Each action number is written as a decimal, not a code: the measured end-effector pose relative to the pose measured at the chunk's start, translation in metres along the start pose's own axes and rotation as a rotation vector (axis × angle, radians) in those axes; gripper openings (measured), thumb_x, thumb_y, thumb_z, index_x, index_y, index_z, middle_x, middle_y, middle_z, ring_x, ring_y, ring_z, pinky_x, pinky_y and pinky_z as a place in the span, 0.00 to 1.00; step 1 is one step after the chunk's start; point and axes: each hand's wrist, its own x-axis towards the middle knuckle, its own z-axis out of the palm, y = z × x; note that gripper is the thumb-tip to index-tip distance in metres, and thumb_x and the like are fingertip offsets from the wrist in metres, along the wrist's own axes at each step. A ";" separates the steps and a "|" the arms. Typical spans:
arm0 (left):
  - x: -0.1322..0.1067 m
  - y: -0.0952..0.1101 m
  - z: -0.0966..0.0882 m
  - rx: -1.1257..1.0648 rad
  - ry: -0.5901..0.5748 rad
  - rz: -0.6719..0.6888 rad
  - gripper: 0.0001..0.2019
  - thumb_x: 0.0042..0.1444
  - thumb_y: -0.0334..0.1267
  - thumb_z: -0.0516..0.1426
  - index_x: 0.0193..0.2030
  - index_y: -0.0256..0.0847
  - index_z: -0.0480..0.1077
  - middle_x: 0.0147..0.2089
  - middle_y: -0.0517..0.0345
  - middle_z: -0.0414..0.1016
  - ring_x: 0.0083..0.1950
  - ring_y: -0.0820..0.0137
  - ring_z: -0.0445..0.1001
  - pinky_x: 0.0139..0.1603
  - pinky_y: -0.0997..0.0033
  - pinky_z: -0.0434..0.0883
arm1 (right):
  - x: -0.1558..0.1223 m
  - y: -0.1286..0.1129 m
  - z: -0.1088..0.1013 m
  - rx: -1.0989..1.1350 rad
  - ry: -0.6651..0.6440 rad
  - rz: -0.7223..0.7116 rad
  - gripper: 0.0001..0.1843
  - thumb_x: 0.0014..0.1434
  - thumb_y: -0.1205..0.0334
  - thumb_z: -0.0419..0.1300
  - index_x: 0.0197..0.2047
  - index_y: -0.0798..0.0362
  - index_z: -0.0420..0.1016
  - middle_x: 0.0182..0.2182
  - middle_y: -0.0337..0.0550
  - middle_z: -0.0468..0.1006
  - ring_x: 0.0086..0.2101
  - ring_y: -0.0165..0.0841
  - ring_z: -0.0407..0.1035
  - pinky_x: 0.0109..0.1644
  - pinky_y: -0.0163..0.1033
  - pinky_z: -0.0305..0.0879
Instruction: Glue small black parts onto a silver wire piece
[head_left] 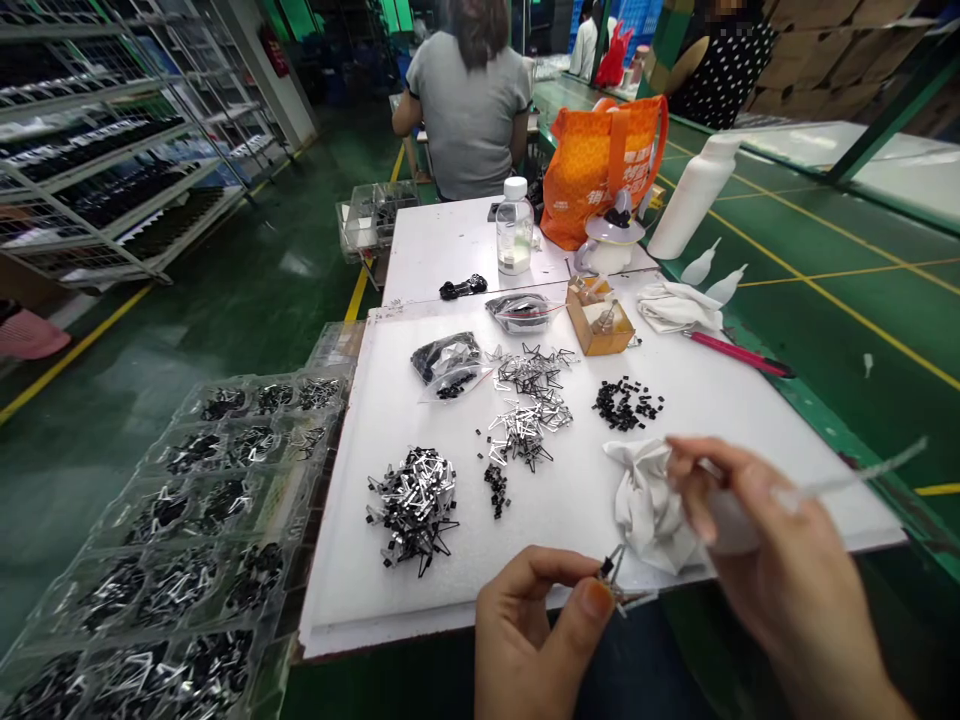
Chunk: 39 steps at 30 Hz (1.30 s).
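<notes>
Near the table's front edge, my left hand (544,625) pinches a small metal wire part with a black end (609,572) between thumb and forefinger. To its right, my right hand (772,540) is curled around a whitish squeeze bottle (731,525), slightly smeared by motion. The bottle's long thin nozzle points right, away from the left hand. Just beside the right hand lies a crumpled white cloth (649,505). A pile of wire parts with black ends (416,505) sits at the left, loose wire parts (529,415) in the middle, and small black pieces (626,403) farther right.
Clear trays (255,440) of sorted parts stand left of the table. Farther back are bagged black parts (448,362), a small wooden box (600,325), a pink-handled tool (739,355), a capped bottle (514,230), a white bottle (694,200) and an orange bag (592,175). A person (472,110) sits ahead.
</notes>
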 end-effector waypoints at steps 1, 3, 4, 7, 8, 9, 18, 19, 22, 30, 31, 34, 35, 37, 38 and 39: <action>0.001 0.004 0.000 -0.089 -0.028 -0.114 0.21 0.32 0.49 0.81 0.27 0.39 0.83 0.28 0.57 0.82 0.31 0.77 0.78 0.37 0.83 0.73 | 0.021 -0.003 -0.006 -0.087 0.067 -0.037 0.21 0.71 0.46 0.58 0.50 0.51 0.86 0.29 0.45 0.76 0.28 0.29 0.68 0.37 0.35 0.69; 0.002 0.010 -0.001 -0.239 -0.092 -0.255 0.21 0.30 0.45 0.83 0.27 0.37 0.82 0.26 0.55 0.82 0.29 0.77 0.78 0.37 0.83 0.73 | 0.069 -0.007 -0.015 -0.176 0.125 -0.123 0.21 0.69 0.47 0.61 0.54 0.53 0.84 0.38 0.48 0.80 0.32 0.28 0.70 0.41 0.36 0.67; 0.002 0.012 -0.002 -0.297 -0.114 -0.293 0.20 0.31 0.42 0.83 0.27 0.37 0.81 0.27 0.54 0.82 0.30 0.76 0.79 0.37 0.83 0.73 | 0.093 -0.008 -0.017 -0.244 0.145 -0.167 0.22 0.68 0.49 0.63 0.56 0.56 0.83 0.39 0.48 0.80 0.32 0.27 0.70 0.41 0.36 0.66; 0.000 0.014 -0.003 -0.417 -0.157 -0.361 0.18 0.36 0.38 0.82 0.27 0.36 0.80 0.28 0.54 0.82 0.31 0.75 0.80 0.38 0.82 0.74 | 0.154 -0.008 -0.014 -0.443 0.092 -0.156 0.31 0.63 0.52 0.68 0.64 0.60 0.78 0.40 0.47 0.80 0.25 0.20 0.60 0.32 0.34 0.55; -0.001 0.014 -0.004 -0.442 -0.162 -0.377 0.18 0.37 0.37 0.81 0.28 0.36 0.80 0.29 0.54 0.82 0.32 0.75 0.81 0.38 0.81 0.75 | 0.168 -0.006 -0.009 -0.516 0.034 -0.145 0.32 0.60 0.52 0.70 0.64 0.60 0.79 0.39 0.45 0.80 0.24 0.18 0.57 0.33 0.33 0.54; -0.002 0.014 -0.005 -0.459 -0.162 -0.390 0.18 0.37 0.36 0.81 0.28 0.36 0.79 0.29 0.54 0.82 0.33 0.74 0.81 0.39 0.80 0.76 | 0.178 -0.005 -0.004 -0.581 -0.026 -0.139 0.31 0.59 0.53 0.71 0.61 0.60 0.81 0.38 0.43 0.80 0.23 0.17 0.55 0.33 0.33 0.53; 0.009 0.009 -0.010 -0.371 -0.086 -0.264 0.21 0.33 0.39 0.82 0.29 0.36 0.79 0.26 0.60 0.79 0.33 0.74 0.81 0.42 0.79 0.76 | 0.197 0.010 0.014 -0.792 -0.108 -0.240 0.09 0.60 0.59 0.69 0.40 0.55 0.88 0.28 0.42 0.80 0.25 0.28 0.63 0.34 0.35 0.52; 0.011 0.008 -0.010 -0.353 -0.067 -0.240 0.21 0.32 0.40 0.82 0.29 0.36 0.79 0.26 0.61 0.79 0.33 0.74 0.81 0.42 0.80 0.75 | 0.198 0.011 0.013 -0.793 -0.094 -0.261 0.09 0.61 0.60 0.69 0.40 0.55 0.88 0.30 0.42 0.81 0.26 0.29 0.64 0.35 0.35 0.53; 0.015 0.006 -0.010 -0.301 -0.034 -0.187 0.23 0.31 0.43 0.82 0.29 0.37 0.79 0.26 0.61 0.79 0.33 0.74 0.81 0.41 0.79 0.75 | 0.200 0.012 0.012 -0.774 -0.068 -0.311 0.07 0.61 0.61 0.68 0.39 0.55 0.87 0.31 0.43 0.82 0.29 0.30 0.66 0.37 0.36 0.54; 0.015 0.006 -0.011 -0.260 -0.023 -0.121 0.23 0.34 0.46 0.82 0.30 0.37 0.78 0.28 0.60 0.79 0.37 0.71 0.81 0.45 0.75 0.74 | 0.135 -0.022 0.012 -0.400 0.292 -0.457 0.15 0.65 0.52 0.65 0.43 0.56 0.80 0.37 0.49 0.78 0.34 0.29 0.67 0.38 0.37 0.57; 0.015 0.007 -0.011 -0.259 -0.027 -0.125 0.23 0.35 0.46 0.81 0.30 0.37 0.78 0.28 0.59 0.79 0.37 0.71 0.81 0.46 0.75 0.74 | 0.118 -0.029 0.012 -0.312 0.277 -0.427 0.16 0.66 0.49 0.64 0.43 0.55 0.79 0.35 0.47 0.76 0.28 0.27 0.63 0.33 0.36 0.56; 0.014 0.007 -0.011 -0.241 -0.044 -0.137 0.24 0.36 0.48 0.81 0.31 0.38 0.78 0.29 0.57 0.80 0.38 0.70 0.80 0.45 0.74 0.74 | 0.064 -0.041 0.014 -0.019 0.025 -0.150 0.15 0.61 0.49 0.70 0.37 0.52 0.78 0.29 0.41 0.72 0.20 0.22 0.56 0.23 0.33 0.51; 0.014 0.007 -0.011 -0.235 -0.049 -0.139 0.24 0.36 0.49 0.81 0.32 0.38 0.78 0.30 0.57 0.80 0.38 0.70 0.80 0.45 0.74 0.74 | 0.050 -0.042 0.014 0.041 -0.028 -0.078 0.13 0.59 0.50 0.72 0.36 0.51 0.79 0.26 0.39 0.70 0.19 0.21 0.56 0.21 0.32 0.52; 0.013 0.008 -0.010 -0.226 -0.055 -0.146 0.24 0.37 0.49 0.81 0.32 0.38 0.78 0.30 0.56 0.81 0.38 0.70 0.80 0.46 0.74 0.74 | 0.029 -0.041 0.014 0.082 -0.068 -0.013 0.12 0.58 0.51 0.73 0.35 0.49 0.80 0.25 0.38 0.69 0.20 0.21 0.57 0.21 0.30 0.57; 0.012 0.008 -0.010 -0.226 -0.057 -0.148 0.24 0.36 0.49 0.81 0.32 0.38 0.78 0.30 0.56 0.81 0.38 0.70 0.80 0.46 0.75 0.74 | 0.023 -0.039 0.013 0.070 -0.065 -0.009 0.11 0.58 0.51 0.73 0.35 0.48 0.81 0.26 0.39 0.70 0.20 0.22 0.58 0.21 0.29 0.59; 0.012 0.008 -0.009 -0.228 -0.057 -0.152 0.24 0.36 0.49 0.81 0.32 0.38 0.78 0.30 0.56 0.82 0.38 0.71 0.80 0.45 0.75 0.74 | 0.020 -0.037 0.013 0.055 -0.059 -0.006 0.11 0.58 0.51 0.73 0.35 0.48 0.81 0.27 0.40 0.71 0.21 0.22 0.59 0.21 0.28 0.60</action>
